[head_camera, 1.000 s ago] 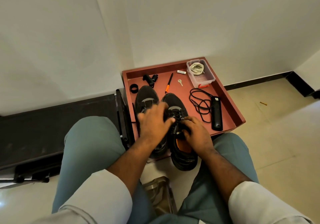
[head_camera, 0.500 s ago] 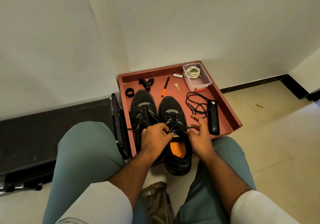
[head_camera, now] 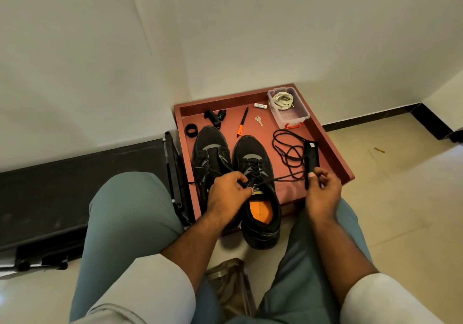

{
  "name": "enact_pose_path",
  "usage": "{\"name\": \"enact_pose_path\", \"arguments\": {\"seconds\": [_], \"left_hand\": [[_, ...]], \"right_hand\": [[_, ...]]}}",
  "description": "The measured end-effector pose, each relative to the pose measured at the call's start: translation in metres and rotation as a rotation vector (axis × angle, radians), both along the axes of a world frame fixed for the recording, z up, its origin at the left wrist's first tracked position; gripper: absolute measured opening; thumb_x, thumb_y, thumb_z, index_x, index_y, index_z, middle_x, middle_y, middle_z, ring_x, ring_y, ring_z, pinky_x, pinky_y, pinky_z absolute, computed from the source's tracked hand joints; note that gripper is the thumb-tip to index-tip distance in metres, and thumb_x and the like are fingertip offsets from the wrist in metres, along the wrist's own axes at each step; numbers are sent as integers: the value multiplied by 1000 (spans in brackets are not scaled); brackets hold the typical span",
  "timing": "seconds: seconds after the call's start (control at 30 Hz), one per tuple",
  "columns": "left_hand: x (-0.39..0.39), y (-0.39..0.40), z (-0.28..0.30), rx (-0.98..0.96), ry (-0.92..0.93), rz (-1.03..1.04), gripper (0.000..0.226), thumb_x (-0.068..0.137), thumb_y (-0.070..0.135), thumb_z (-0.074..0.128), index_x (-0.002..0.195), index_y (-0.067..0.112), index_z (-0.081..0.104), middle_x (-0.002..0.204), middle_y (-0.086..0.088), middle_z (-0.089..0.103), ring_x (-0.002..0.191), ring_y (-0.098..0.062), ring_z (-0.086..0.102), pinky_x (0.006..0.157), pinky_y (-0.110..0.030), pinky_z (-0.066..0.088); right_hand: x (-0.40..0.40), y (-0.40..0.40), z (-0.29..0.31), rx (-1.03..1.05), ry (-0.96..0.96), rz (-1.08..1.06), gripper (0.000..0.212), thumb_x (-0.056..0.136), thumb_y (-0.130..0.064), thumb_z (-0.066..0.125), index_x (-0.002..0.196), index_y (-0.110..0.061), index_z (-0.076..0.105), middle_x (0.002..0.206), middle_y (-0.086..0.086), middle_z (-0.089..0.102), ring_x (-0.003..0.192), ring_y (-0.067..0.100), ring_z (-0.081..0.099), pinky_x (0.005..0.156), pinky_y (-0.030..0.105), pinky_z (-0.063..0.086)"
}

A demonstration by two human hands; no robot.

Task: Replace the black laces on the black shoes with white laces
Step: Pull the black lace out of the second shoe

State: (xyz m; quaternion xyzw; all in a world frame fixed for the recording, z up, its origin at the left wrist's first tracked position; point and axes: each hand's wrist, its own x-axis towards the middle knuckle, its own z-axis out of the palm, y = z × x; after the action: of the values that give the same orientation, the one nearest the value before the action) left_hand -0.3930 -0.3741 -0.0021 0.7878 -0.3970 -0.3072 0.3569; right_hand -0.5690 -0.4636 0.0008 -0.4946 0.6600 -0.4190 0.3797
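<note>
Two black shoes stand side by side on the red tray (head_camera: 333, 148): the left shoe (head_camera: 210, 153) and the right shoe (head_camera: 255, 163), whose orange insole shows. My left hand (head_camera: 229, 193) pinches the lacing at the right shoe's tongue. My right hand (head_camera: 323, 188) pinches the end of that shoe's black lace (head_camera: 283, 178), drawn taut out to the right. A loose black lace (head_camera: 288, 148) lies coiled on the tray. The white laces (head_camera: 283, 99) sit coiled in a clear plastic box (head_camera: 290, 117) at the tray's far right corner.
A black oblong device (head_camera: 312, 158) lies by my right hand. A pen (head_camera: 242, 124), a key (head_camera: 259, 120), a small white tube (head_camera: 260, 105), a black ring (head_camera: 191, 130) and a black clip (head_camera: 215, 117) lie at the tray's back. A dark bench (head_camera: 75, 185) stands left.
My right hand has pulled the lace end out to the right until it is taut. My left hand has slid down from the shoe's top to its tongue.
</note>
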Motion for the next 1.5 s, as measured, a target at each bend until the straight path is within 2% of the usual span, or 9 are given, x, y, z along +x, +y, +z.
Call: {"name": "enact_pose_path", "arguments": {"seconds": [0.1, 0.23, 0.37, 0.6, 0.77, 0.87, 0.97, 1.27, 1.5], "left_hand": [[-1, -1, 0, 6, 15, 3, 26, 76, 21, 81, 99, 16, 71, 61, 8, 60, 60, -6, 58, 72, -33, 57], [0, 0, 1, 11, 25, 5, 26, 75, 22, 81, 97, 17, 70, 64, 4, 64, 63, -10, 63, 72, -33, 57], [0, 2, -1, 16, 27, -1, 26, 76, 24, 81, 98, 16, 71, 60, 8, 61, 59, -4, 58, 72, -29, 57], [1, 2, -3, 31, 0, -20, 25, 77, 29, 79, 99, 21, 71, 65, 9, 62, 68, -8, 63, 77, -36, 57], [-3, 2, 2, 29, -286, -183, 44, 84, 37, 71, 125, 25, 59, 100, 6, 63, 93, -16, 63, 90, -42, 50], [-9, -1, 10, -13, -546, -318, 60, 89, 41, 63, 143, 30, 41, 128, 1, 46, 113, -21, 53, 96, -41, 44], [-12, -6, 11, 77, -732, -434, 59, 93, 34, 57, 147, 34, 34, 149, -1, 28, 124, -25, 41, 100, -44, 37], [-20, -14, 12, 165, -793, -391, 36, 92, 46, 53, 121, 26, 57, 139, 3, 40, 124, -24, 37, 97, -42, 33], [-19, -8, 7, 24, -523, 25, 16, 95, 35, 55, 104, 24, 61, 129, 3, 45, 116, -18, 45, 92, -39, 33]], "right_hand": [[12, 10, -3, -177, 305, 407, 44, 87, -16, 68, 130, -20, 56, 149, 4, 36, 137, 21, 31, 101, 33, 36], [35, 24, -16, -359, 736, 831, 27, 81, -23, 74, 108, -23, 72, 151, 4, 39, 144, 31, 23, 112, 55, 27], [32, 16, -9, -365, 373, 673, 8, 84, -15, 71, 92, -16, 72, 134, -4, 54, 134, 20, 38, 109, 41, 34], [0, -48, 39, -91, -470, -328, 9, 92, -11, 61, 90, -19, 62, 92, -3, 64, 89, 11, 64, 77, 21, 53], [9, -25, 15, 84, 142, 213, 54, 86, -22, 71, 136, -26, 51, 149, 2, 38, 134, 20, 38, 107, 39, 40], [20, 12, 4, -26, 269, 524, 55, 83, -22, 74, 134, -20, 54, 131, -3, 47, 122, 11, 42, 92, 9, 34], [26, 25, -5, -27, 456, 775, 51, 82, -17, 74, 131, -17, 58, 115, 0, 59, 108, 13, 53, 89, 16, 40], [15, 25, -8, 10, 426, 798, 41, 87, 0, 61, 126, -13, 63, 119, 1, 65, 111, 13, 58, 95, 17, 41], [13, 22, -12, 19, 382, 748, 39, 87, -2, 63, 124, -14, 65, 118, 0, 67, 110, 12, 59, 96, 18, 40]]}}
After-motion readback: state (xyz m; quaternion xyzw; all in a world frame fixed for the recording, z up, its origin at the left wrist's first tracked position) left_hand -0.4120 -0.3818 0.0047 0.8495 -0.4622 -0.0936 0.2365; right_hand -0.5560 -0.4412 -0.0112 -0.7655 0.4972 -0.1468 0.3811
